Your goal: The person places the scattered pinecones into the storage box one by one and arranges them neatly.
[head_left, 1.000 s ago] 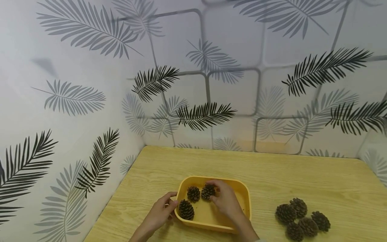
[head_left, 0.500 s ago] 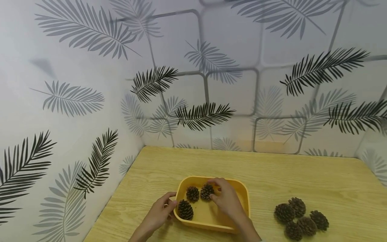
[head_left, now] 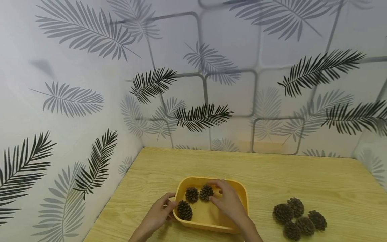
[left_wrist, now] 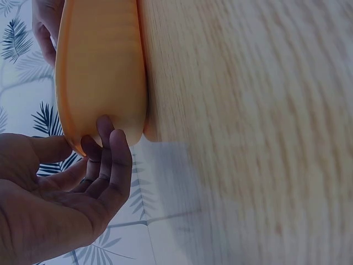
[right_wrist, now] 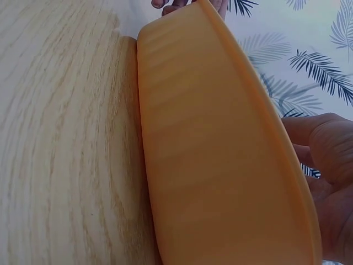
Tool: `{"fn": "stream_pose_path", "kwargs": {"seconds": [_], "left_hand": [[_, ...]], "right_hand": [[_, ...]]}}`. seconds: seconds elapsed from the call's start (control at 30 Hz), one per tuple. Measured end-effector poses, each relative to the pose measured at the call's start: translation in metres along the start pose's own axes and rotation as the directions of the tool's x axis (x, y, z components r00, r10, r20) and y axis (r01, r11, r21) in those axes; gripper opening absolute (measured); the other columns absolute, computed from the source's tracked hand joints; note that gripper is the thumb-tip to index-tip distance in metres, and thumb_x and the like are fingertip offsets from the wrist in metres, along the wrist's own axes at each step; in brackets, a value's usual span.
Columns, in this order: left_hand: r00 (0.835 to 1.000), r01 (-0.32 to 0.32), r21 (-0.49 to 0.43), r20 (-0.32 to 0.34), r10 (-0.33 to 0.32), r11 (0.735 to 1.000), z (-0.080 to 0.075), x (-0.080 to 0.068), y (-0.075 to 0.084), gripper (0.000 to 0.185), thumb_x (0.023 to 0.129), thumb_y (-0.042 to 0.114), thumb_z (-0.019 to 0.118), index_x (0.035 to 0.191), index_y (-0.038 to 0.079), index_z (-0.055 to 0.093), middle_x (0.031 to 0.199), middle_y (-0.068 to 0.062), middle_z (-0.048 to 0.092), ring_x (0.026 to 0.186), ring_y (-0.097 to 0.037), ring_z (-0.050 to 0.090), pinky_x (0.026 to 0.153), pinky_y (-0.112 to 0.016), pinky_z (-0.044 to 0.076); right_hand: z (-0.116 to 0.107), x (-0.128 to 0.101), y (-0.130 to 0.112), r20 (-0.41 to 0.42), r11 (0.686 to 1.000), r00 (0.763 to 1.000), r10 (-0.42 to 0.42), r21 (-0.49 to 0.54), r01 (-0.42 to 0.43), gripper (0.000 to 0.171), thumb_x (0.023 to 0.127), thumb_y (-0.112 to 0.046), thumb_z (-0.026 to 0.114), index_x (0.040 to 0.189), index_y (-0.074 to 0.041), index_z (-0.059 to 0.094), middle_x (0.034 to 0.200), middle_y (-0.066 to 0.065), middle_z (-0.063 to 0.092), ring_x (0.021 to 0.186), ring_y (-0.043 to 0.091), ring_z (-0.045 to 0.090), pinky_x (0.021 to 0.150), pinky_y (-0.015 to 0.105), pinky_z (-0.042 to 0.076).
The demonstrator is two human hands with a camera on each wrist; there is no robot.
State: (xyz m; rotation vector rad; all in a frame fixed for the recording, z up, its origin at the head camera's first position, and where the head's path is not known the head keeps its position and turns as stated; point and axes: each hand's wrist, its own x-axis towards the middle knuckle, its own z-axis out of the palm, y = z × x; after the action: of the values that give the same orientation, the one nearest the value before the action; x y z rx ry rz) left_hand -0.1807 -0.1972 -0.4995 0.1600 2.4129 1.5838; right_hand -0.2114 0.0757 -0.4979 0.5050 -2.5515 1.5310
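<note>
The wooden table (head_left: 272, 174) fills the lower half of the head view, backed by leaf-patterned walls (head_left: 75, 101). Low in the centre sits the yellow tray (head_left: 242, 201), with three pine cones inside it along its left part. My left hand (head_left: 158, 211) grips the tray's left rim, fingers curled against the outer wall and thumb over the lip, which I judge keeps the tray from sliding; the left wrist view shows those fingertips (left_wrist: 110, 138) pressed to the orange-yellow side. My right hand (head_left: 228, 200) reaches into the tray, thumb and fingers closed loosely about the rear right cone (head_left: 206, 192), touching it as if setting it beside its neighbour (head_left: 191, 194); how firmly I pinch it I cannot tell. The third cone (head_left: 184, 210) lies nearer my left hand. At lower right, a cluster of five loose cones (head_left: 297, 218) waits on the bare wood, well apart from the tray.
</note>
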Motion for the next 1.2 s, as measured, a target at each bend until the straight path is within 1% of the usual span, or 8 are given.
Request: {"fn": "stream_pose_path", "kwargs": {"seconds": [0.27, 0.47, 0.67, 0.8, 0.83, 0.97, 1.1, 1.2], "left_hand": [[1.0, 0.008, -0.001, 0.0, -0.008, 1.0, 0.0, 0.0, -0.003, 0.048, 0.111, 0.027, 0.053, 0.149, -0.002, 0.05, 0.094, -0.008, 0.06, 0.077, -0.024, 0.069, 0.067, -0.039, 0.06], [1.0, 0.015, -0.006, 0.01, -0.015, 1.0, 0.0, 0.0, -0.006, 0.054, 0.11, 0.035, 0.054, 0.149, -0.001, 0.05, 0.093, -0.008, 0.06, 0.077, -0.023, 0.069, 0.067, -0.038, 0.061], [1.0, -0.007, 0.004, 0.03, 0.006, 1.0, -0.002, 0.002, -0.01, 0.059, 0.11, 0.04, 0.052, 0.149, -0.003, 0.048, 0.094, -0.008, 0.061, 0.076, -0.02, 0.07, 0.066, -0.036, 0.061], [1.0, -0.009, 0.015, 0.026, 0.009, 1.0, -0.002, 0.002, -0.008, 0.06, 0.11, 0.039, 0.052, 0.151, -0.005, 0.046, 0.095, -0.008, 0.061, 0.076, -0.021, 0.07, 0.066, -0.035, 0.061], [1.0, -0.009, 0.006, 0.017, 0.009, 1.0, -0.002, 0.002, -0.007, 0.059, 0.11, 0.037, 0.053, 0.15, -0.005, 0.046, 0.095, -0.009, 0.061, 0.076, -0.022, 0.07, 0.066, -0.036, 0.061], [1.0, 0.002, 0.013, 0.012, -0.002, 1.0, -0.001, 0.001, -0.003, 0.057, 0.111, 0.035, 0.052, 0.152, -0.005, 0.045, 0.096, -0.009, 0.061, 0.078, -0.022, 0.07, 0.066, -0.036, 0.061], [1.0, 0.017, 0.018, 0.012, -0.018, 1.0, -0.001, 0.003, -0.005, 0.058, 0.111, 0.036, 0.05, 0.152, -0.005, 0.044, 0.096, -0.007, 0.06, 0.078, -0.021, 0.07, 0.068, -0.036, 0.061], [1.0, 0.015, 0.014, 0.01, -0.015, 1.0, 0.0, 0.004, -0.006, 0.058, 0.111, 0.037, 0.051, 0.152, -0.005, 0.044, 0.096, -0.007, 0.06, 0.078, -0.022, 0.071, 0.068, -0.037, 0.061]], "right_hand": [[-0.003, -0.005, 0.002, 0.003, 1.0, 1.0, 0.014, 0.017, -0.014, 0.046, 0.085, 0.008, 0.081, 0.127, -0.006, 0.07, 0.13, 0.014, 0.067, 0.12, 0.045, 0.061, 0.097, 0.059, 0.054], [-0.008, -0.013, 0.001, -0.027, 1.0, 0.999, 0.026, 0.013, -0.026, 0.046, 0.084, 0.005, 0.083, 0.127, -0.006, 0.07, 0.129, 0.015, 0.066, 0.117, 0.044, 0.062, 0.095, 0.057, 0.056], [-0.014, -0.018, -0.001, -0.039, 0.999, 0.998, 0.044, 0.018, -0.043, 0.047, 0.086, 0.004, 0.082, 0.129, -0.008, 0.069, 0.131, 0.013, 0.066, 0.119, 0.041, 0.062, 0.096, 0.055, 0.056], [-0.021, -0.021, -0.006, -0.033, 0.998, 0.998, 0.051, 0.023, -0.05, 0.047, 0.087, 0.002, 0.082, 0.131, -0.008, 0.068, 0.133, 0.014, 0.065, 0.121, 0.041, 0.061, 0.099, 0.057, 0.054], [-0.023, -0.022, -0.007, -0.032, 0.998, 0.998, 0.057, 0.027, -0.056, 0.047, 0.087, 0.002, 0.082, 0.131, -0.008, 0.068, 0.134, 0.014, 0.064, 0.122, 0.04, 0.06, 0.099, 0.057, 0.054], [-0.028, -0.025, -0.01, -0.036, 0.997, 0.996, 0.076, 0.032, -0.075, 0.048, 0.088, -0.001, 0.082, 0.132, -0.01, 0.068, 0.134, 0.011, 0.065, 0.122, 0.039, 0.06, 0.099, 0.056, 0.054], [-0.031, -0.03, -0.009, -0.046, 0.995, 0.995, 0.092, 0.035, -0.091, 0.047, 0.088, -0.002, 0.083, 0.132, -0.012, 0.069, 0.133, 0.009, 0.066, 0.121, 0.038, 0.061, 0.098, 0.055, 0.055], [-0.034, -0.034, -0.008, -0.053, 0.994, 0.993, 0.108, 0.039, -0.106, 0.047, 0.088, -0.003, 0.082, 0.132, -0.012, 0.069, 0.134, 0.009, 0.065, 0.122, 0.037, 0.061, 0.1, 0.055, 0.054]]}}
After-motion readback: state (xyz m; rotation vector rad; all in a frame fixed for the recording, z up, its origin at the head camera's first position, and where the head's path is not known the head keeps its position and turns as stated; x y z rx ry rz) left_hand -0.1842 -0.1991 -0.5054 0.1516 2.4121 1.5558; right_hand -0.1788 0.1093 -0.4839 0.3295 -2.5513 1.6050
